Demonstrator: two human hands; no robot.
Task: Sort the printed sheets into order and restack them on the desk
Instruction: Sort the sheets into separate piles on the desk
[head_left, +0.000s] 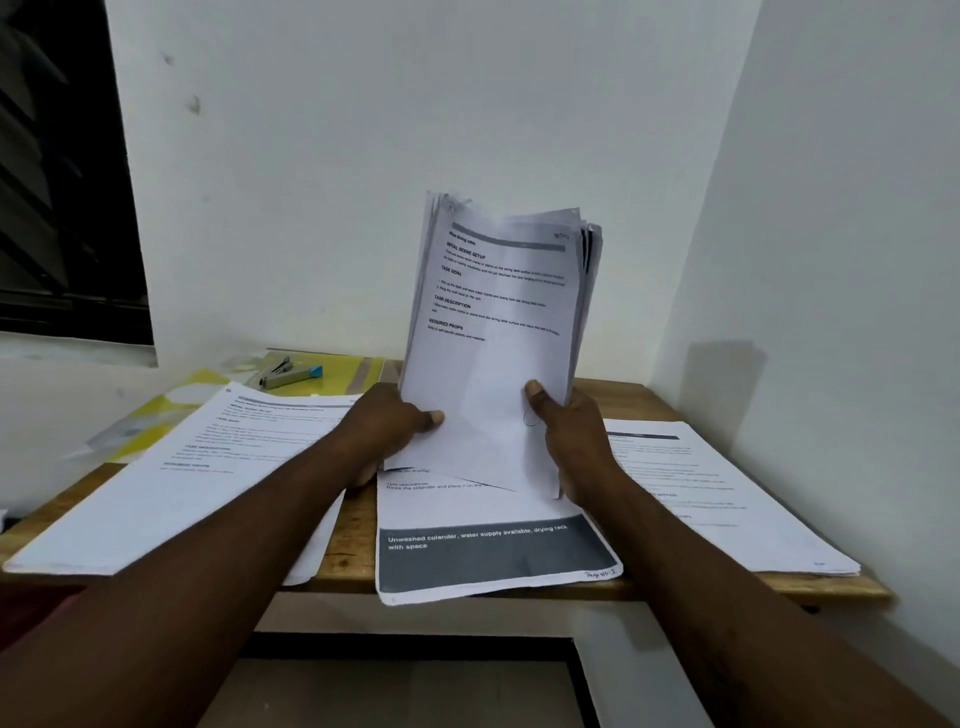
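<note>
- A single printed sheet with a dark grey band is lying in the middle of the tabletop. Its near edge is hanging over the rim, and a handwritten page note is showing at its near right corner.
- The left hand is gripping the lower left edge of a raised bundle, thumb pressing on the front page and fingers clamped round the back.
- The right hand is gripping the lower right edge the same way, thumb lying on the front and fingers clamped behind.
- The bundle of printed sheets is standing almost upright between both hands, just above the middle sheet, its top edges fanning unevenly.
- A left stack is lying flat to the left, reaching past the near rim.
- A right stack is lying flat on the right.
- Far left, a stapler is resting on a yellow folder.
- A white wall is rising behind.
</note>
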